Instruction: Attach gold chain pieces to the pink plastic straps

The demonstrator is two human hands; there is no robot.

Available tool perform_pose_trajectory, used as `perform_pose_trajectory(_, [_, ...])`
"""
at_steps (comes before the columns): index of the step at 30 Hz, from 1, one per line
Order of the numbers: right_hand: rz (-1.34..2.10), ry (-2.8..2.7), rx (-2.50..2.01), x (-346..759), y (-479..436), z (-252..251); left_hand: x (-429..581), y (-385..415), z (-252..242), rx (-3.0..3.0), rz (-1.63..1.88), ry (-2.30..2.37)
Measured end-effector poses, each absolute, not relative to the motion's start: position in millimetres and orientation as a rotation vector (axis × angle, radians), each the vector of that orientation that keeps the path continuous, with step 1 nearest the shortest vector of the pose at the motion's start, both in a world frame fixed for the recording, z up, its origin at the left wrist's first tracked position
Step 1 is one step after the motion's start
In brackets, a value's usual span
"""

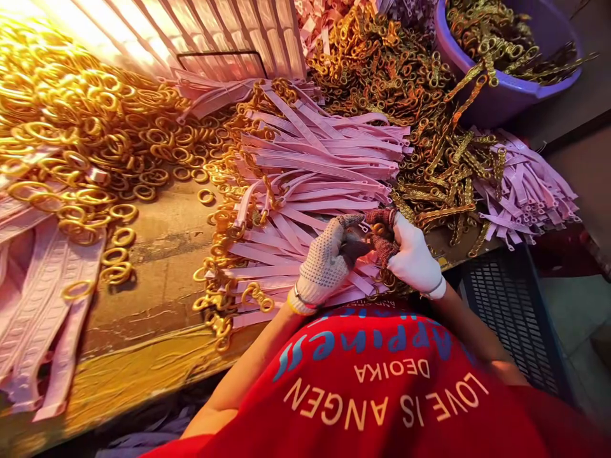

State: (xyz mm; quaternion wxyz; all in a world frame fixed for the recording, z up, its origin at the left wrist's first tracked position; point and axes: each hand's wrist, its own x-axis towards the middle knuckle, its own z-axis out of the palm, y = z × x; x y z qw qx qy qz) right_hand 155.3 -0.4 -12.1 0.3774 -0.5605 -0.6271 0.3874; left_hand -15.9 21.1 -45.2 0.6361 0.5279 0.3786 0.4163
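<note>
My left hand (327, 261), in a dotted knit glove, and my right hand (410, 254), in a white glove with dark red fingertips, meet over a heap of pink straps (315, 172). The fingers of both hands are pinched together around a small piece between them. I cannot make out what it is. Gold rings (224, 280) lie along the left edge of the strap heap, close to my left hand. Gold metal buckle links (439, 184) are piled just beyond my right hand.
A big pile of gold rings (81, 140) covers the left of the worn table (162, 254). More pink straps (529, 191) lie at the right. A purple basin (506, 95) holds gold links at the top right. A dark plastic crate (506, 299) stands by the table's right edge.
</note>
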Motion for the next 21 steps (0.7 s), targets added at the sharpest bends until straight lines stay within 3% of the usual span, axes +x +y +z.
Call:
perform_pose_trajectory(6, [0.819,-1.902,-1.557,157.2,1.2,-12.1,-15.0,23.5,-46.6,1.014,0.908,0.749])
perform_pose_trajectory(15, [1.057,-1.452,-1.348,151.9,1.4,-20.8,-8.3,21.6,-48.3,0.654,0.971,0.692])
perform_pose_trajectory(21, [0.817,-1.893,-1.401,164.6,3.6,-16.9,-11.9,22.0,-43.8,1.075,1.006,0.995])
